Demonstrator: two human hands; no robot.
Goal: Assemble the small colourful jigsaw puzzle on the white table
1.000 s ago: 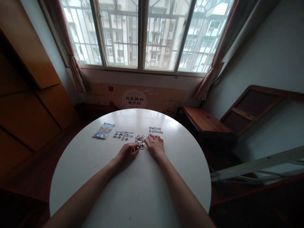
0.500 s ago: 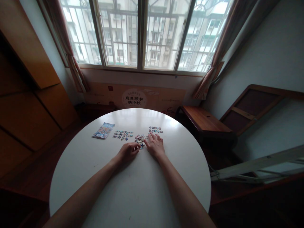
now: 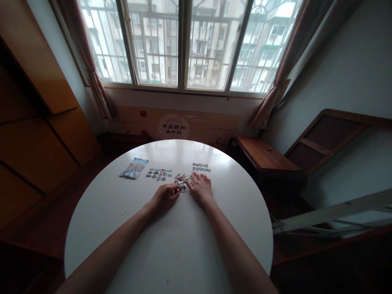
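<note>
On the round white table (image 3: 171, 245) lies a small pile of jigsaw pieces (image 3: 181, 178). My left hand (image 3: 165, 196) rests just in front of the pile with its fingers curled and its fingertips pinched at a piece on the pile's near edge. My right hand (image 3: 200, 188) lies flat beside the pile on its right, fingers stretched out and touching the pieces. A row of joined pieces (image 3: 159, 174) sits to the left of the pile, and a second small patch of pieces (image 3: 201, 167) lies behind my right hand.
A colourful puzzle packet (image 3: 134, 168) lies at the table's far left. Behind the table are a barred window, a cardboard box with printed characters (image 3: 174, 126) and a low wooden bench (image 3: 263, 157). Wooden cabinets stand at left; a folded frame leans at right.
Almost nothing moves. My right hand has crept slightly forward and left, closer to the pile; my left hand stays pinched at the pile's near edge.
</note>
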